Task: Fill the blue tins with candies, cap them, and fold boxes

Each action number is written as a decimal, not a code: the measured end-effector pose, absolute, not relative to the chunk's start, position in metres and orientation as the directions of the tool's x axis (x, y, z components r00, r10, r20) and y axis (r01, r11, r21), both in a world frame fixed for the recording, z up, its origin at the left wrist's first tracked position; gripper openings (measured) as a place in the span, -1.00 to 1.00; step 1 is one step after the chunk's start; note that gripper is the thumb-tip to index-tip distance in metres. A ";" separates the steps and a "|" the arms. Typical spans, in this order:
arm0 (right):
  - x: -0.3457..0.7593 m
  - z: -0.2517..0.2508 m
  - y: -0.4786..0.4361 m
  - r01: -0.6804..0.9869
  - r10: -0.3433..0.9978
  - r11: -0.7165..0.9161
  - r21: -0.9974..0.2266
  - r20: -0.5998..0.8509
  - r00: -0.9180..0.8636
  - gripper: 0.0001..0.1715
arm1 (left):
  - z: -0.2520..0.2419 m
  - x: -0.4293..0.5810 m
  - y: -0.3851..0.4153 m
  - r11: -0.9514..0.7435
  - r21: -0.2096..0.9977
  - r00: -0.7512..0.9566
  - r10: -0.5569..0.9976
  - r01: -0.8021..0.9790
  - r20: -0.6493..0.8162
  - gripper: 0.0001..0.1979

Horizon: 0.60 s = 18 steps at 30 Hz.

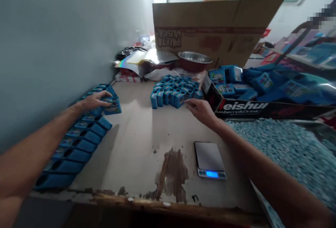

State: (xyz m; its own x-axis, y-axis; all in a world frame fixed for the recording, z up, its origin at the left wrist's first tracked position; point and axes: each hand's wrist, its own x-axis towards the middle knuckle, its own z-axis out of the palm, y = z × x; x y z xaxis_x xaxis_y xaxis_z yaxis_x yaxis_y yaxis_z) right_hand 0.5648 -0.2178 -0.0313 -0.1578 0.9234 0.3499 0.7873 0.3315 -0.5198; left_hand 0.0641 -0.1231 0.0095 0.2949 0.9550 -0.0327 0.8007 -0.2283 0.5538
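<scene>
My left hand (92,101) rests on a small blue box (112,105) at the far end of a row of blue boxes (76,144) lined up along the left wall; its fingers curl over the box top. My right hand (201,111) reaches toward a cluster of upright small blue boxes (174,90) in the middle of the worn table (136,140). Its fingers are loosely spread and hold nothing, just short of the nearest box.
A small digital scale (210,160) with a lit blue display sits near the table's front. A black carton (244,107) of flat blue packs is at right, above a heap of pale blue pellets (283,147). A metal bowl (194,60) and large cardboard box (215,28) stand behind.
</scene>
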 end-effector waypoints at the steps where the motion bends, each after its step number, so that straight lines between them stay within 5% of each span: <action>1: 0.550 -0.030 -0.196 0.802 0.918 0.356 -0.479 0.340 -0.205 -0.61 | 0.005 0.054 -0.122 -0.234 0.552 0.314 0.948 0.800 -0.055 -0.11; 6: 0.479 -0.027 -0.107 0.880 0.883 0.452 -0.148 0.217 -0.416 -0.43 | -0.006 0.016 -0.128 -0.255 0.520 0.382 0.911 0.815 -0.152 -0.41; 10: 0.449 -0.022 -0.068 0.898 0.909 0.409 0.164 0.019 -0.417 -0.45 | -0.008 0.005 -0.136 -0.338 0.414 0.444 0.875 0.845 -0.192 -0.48; 15: 0.440 -0.020 -0.049 0.877 0.903 0.420 0.234 -0.010 -0.430 -0.64 | -0.028 0.032 -0.150 -0.272 0.125 0.283 0.956 0.954 -0.078 -0.39; 18: 0.440 -0.012 -0.060 0.850 0.871 0.475 0.227 0.018 -0.492 -0.66 | -0.036 0.052 -0.160 -0.245 -0.065 0.245 0.969 0.967 -0.010 -0.56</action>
State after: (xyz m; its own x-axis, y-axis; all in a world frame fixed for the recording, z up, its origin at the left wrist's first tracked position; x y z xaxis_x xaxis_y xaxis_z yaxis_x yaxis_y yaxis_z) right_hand 0.4403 -0.0599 -0.0116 -0.4916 0.8706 0.0183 0.8500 0.4752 0.2272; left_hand 0.0523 -0.1601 -0.0358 0.2451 0.9694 -0.0098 0.9672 -0.2453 -0.0654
